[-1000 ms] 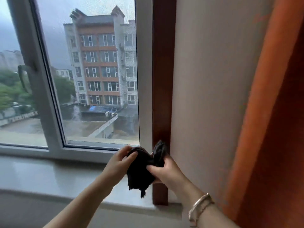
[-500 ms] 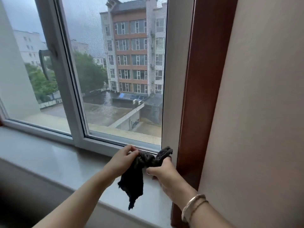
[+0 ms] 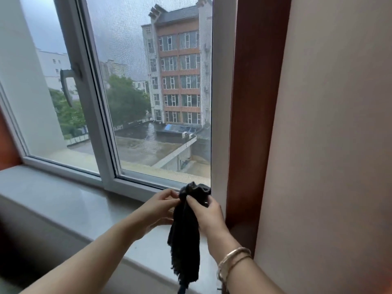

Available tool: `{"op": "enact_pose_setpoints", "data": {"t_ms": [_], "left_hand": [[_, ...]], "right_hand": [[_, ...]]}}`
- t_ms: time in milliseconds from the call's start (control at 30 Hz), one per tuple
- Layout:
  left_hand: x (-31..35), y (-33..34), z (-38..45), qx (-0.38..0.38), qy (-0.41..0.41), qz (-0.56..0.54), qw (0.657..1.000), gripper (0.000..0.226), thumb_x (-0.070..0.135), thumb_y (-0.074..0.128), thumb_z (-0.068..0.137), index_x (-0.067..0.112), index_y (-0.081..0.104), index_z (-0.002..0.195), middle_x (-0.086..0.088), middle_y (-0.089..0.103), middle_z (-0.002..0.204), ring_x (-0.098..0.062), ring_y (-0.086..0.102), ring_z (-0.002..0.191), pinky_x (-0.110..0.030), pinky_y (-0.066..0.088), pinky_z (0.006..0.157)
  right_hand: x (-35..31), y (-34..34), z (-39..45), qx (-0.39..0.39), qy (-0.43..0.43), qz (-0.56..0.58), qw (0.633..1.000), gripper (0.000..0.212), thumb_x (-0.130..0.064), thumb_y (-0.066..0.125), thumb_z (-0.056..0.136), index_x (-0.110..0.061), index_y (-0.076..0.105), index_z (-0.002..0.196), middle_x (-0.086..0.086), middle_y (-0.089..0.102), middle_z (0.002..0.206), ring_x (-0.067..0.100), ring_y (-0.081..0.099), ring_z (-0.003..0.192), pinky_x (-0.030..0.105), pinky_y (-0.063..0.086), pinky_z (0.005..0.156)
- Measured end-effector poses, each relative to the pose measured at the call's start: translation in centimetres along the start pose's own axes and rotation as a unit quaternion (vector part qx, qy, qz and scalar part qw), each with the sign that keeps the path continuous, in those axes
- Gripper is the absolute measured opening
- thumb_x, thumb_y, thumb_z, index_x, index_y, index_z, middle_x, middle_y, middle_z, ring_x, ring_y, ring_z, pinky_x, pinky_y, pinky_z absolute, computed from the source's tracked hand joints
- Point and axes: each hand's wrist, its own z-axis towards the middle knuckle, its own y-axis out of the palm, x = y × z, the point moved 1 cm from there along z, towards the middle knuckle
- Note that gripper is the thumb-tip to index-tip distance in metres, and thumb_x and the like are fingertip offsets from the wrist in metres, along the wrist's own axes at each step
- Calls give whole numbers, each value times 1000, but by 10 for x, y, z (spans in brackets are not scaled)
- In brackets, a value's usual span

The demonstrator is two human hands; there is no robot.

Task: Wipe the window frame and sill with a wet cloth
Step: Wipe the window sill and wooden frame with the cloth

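Both my hands pinch a dark cloth (image 3: 186, 234) above the sill (image 3: 70, 206), left hand (image 3: 158, 211) and right hand (image 3: 209, 215) bunching it. Wiping hasn't begun; next I likely press it to the window frame (image 3: 220, 124).

The cloth (image 3: 186, 236) is dark, nearly black, and bunched — its upper end is crumpled into a knot near the lower right corner of the window, and the rest hangs down in a long, loose fold with a ragged lower edge over the sill's front edge. The window frame (image 3: 220, 102) is white, with a slanted middle post and a bottom rail running along the glass; its right upright stands just beside a dark brown wooden trim. The sill (image 3: 70, 200) is a pale, smooth, slightly glossy slab — it runs below the bottom rail from the left corner to the right.
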Motion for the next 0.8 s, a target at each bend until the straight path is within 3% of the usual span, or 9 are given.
{"op": "enact_pose_setpoints", "data": {"t_ms": [100,167,200,333,433,533,633,700,800], "left_hand": [[-7,-9,13,12,0,-33,999,10,17,54,94,8,52,98,-9,63,81,-21,61,71,-29,51,67],[-22,-13,24,13,7,-51,999,9,16,51,96,8,51,100,-11,61,84,-22,60,73,-31,49,67],[-28,-12,29,11,10,-55,998,12,17,51,96,7,51,102,-12,63,87,-24,61,76,-32,50,68],[-72,-7,56,-18,12,-76,997,33,31,62,89,2,55,105,-16,66,93,-28,64,84,-37,52,72],[-98,-14,80,-52,18,-46,997,25,26,72,81,10,53,85,-8,60,75,-17,59,67,-29,47,61],[-123,-26,105,-61,51,-35,996,27,16,66,87,15,42,75,4,49,58,-6,50,48,-20,43,46],[-142,-45,122,-50,69,-26,996,15,13,57,93,10,46,84,-1,54,66,-8,54,51,-22,45,44],[-156,-56,132,-37,59,-21,997,15,16,61,89,7,50,87,-10,59,74,-15,55,59,-26,45,53],[-164,-61,140,-25,72,81,994,38,31,70,73,4,57,96,-20,67,92,-22,59,77,-30,43,69]], "right_hand": [[18,2,15,1,57,-10,998,51,-45,63,83,-16,51,123,7,67,107,23,63,100,36,54,85],[36,1,21,-27,111,-39,993,83,-74,63,61,-29,39,127,6,60,118,26,59,107,39,58,76],[42,-1,24,-48,120,-54,990,87,-75,65,57,-31,37,126,6,58,120,26,60,106,37,59,71],[82,3,51,-43,74,-56,995,39,-21,64,78,-10,52,113,14,65,103,24,67,89,34,58,69],[98,9,64,10,17,-72,997,10,-7,52,80,-8,60,74,11,58,68,19,59,57,23,45,52],[109,4,71,99,-28,-192,976,34,-5,44,89,-13,48,56,4,45,57,18,43,55,25,31,53],[117,-2,70,206,-52,-240,947,35,-9,42,92,-13,45,57,3,44,59,19,41,63,28,29,52],[117,-4,63,241,-51,-125,961,28,-9,41,93,-9,57,70,10,53,70,21,48,70,28,35,59],[103,-5,41,261,-103,18,960,24,-10,42,97,-10,62,85,10,60,77,21,55,68,28,42,61]]}}
